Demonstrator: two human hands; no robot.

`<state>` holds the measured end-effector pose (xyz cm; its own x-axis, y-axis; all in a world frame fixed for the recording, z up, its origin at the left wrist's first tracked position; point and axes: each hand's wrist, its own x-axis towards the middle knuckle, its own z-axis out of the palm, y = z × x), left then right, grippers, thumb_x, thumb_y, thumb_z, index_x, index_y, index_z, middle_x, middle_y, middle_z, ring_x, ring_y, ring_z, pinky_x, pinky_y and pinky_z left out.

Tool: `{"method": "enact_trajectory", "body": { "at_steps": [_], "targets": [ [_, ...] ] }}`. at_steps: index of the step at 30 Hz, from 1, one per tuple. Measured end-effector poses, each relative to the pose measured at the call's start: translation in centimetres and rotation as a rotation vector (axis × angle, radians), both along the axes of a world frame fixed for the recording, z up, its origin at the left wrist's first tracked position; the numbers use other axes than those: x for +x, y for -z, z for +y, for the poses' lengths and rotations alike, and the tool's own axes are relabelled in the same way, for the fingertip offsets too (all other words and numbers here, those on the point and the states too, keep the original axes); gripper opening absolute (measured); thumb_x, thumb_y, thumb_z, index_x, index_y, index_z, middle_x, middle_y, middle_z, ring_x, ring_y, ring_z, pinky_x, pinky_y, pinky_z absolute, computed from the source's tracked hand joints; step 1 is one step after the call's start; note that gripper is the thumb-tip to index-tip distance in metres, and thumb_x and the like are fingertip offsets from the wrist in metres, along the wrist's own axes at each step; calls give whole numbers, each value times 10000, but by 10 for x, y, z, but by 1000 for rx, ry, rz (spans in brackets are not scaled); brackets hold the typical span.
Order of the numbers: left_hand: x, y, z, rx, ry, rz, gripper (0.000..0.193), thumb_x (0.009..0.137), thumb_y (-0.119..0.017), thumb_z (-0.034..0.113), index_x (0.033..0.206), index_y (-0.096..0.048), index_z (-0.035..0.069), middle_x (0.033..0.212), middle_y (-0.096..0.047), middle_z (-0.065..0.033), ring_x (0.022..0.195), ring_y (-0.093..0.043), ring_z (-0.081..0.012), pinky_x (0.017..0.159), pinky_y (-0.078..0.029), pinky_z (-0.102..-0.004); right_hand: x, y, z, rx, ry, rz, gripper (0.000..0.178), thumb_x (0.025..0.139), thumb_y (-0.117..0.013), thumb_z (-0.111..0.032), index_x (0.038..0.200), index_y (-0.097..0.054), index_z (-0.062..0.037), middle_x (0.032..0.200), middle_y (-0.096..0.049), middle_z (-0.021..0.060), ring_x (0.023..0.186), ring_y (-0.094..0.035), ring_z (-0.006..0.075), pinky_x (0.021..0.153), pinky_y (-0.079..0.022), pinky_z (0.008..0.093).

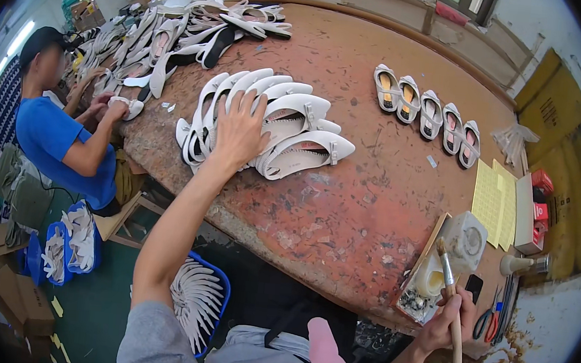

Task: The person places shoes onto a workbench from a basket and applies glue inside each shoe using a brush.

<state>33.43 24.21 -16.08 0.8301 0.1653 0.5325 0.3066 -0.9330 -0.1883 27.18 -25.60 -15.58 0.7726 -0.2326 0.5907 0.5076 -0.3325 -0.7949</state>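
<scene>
A fanned heap of white shoes (301, 156) with small bows lies at the middle of the workbench. On top of it rests my left hand (241, 129), its fingers spread over the shoes' edges. Over at the bench's right front corner, my right hand (446, 320) is closed round the wooden handle of a brush (447, 265). The bristles point up and away, above an open tray (405, 301) holding a small cup of pale yellowish stuff (431, 279). Beside the cup stands a translucent white plastic container (465, 240).
Several finished-looking shoes (430, 115) stand in a row at the back right. Scissors (485, 319), a black phone (474, 288) and yellow sheets (493, 201) lie at the right edge. A co-worker in blue (71, 139) handles a shoe at left, near a large shoe pile (172, 33). Blue baskets (221, 283) stand below.
</scene>
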Motion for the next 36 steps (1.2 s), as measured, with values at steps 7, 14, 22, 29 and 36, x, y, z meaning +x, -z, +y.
{"method": "enact_trajectory", "body": {
  "at_steps": [7,14,22,29,36],
  "targets": [
    [29,5,13,102,241,-227,287,844,-679,86,1123,-734,46,980,-714,-115,1033,-685,-296,931,-511,-467,-2,-2,-5,-58,-6,17,184,964,-602,-37,1041,-693,103,833,-652,132,708,-595,169,608,-469,277],
    [39,32,-115,-130,655,-187,221,844,-674,103,1038,-724,9,1044,-736,-151,973,-716,-307,824,-600,-421,-3,-4,2,-64,-4,13,206,993,-572,-48,1060,-681,113,867,-658,147,721,-601,166,611,-481,270],
    [26,39,-230,-364,424,139,188,838,-670,74,949,-733,-64,928,-674,-163,954,-672,-301,721,-613,-390,-2,-2,4,-84,-19,30,207,991,-579,-56,1057,-682,112,868,-655,145,721,-598,166,619,-476,268],
    [42,35,-258,-605,505,-92,207,853,-683,82,975,-731,-78,931,-693,-225,911,-722,-390,754,-622,-447,-1,-1,12,-94,-92,-10,222,1039,-565,-69,1109,-686,103,893,-666,134,712,-563,148,661,-458,275],
    [56,51,-149,-542,220,-49,267,992,-622,231,1112,-738,22,1135,-715,-208,1051,-700,-383,896,-565,-478,-11,-9,-17,-91,103,-20,222,967,-613,-102,1028,-679,101,846,-657,151,713,-586,182,625,-470,291]
  ]
}}
